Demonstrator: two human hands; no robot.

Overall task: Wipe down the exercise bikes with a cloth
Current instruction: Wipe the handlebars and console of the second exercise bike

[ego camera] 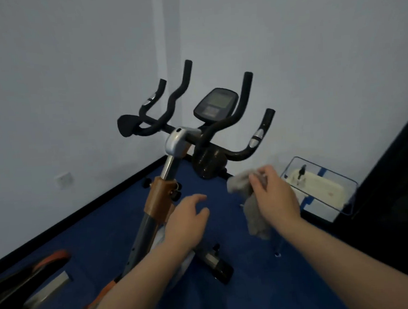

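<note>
Blue floor [102,236], pale corner walls: exercise bike [173,142] upright, right hand [274,194] bunching a grey cloth [252,206] just below its handlebars [220,126]
Cloth looks limp and light, best wadded; left hand [187,222] loosely spread, empty, near the rigid stem

- A small exercise room, by the look of it, and the exercise bike [175,170] standing in the corner says so first.
- On top of the bike, black curved handlebars [222,126] and a small console screen [216,103].
- Under the bike, blue floor covering [244,294], gym-style, running to a black skirting strip.
- Behind the bike, two bare pale walls [59,68] meet; a wall socket [64,179] sits low to its left.
- Right of the bike, a clear box [321,189] on the floor.
- Near left of the bike, a saddle [30,270] with orange trim pokes in.
</note>
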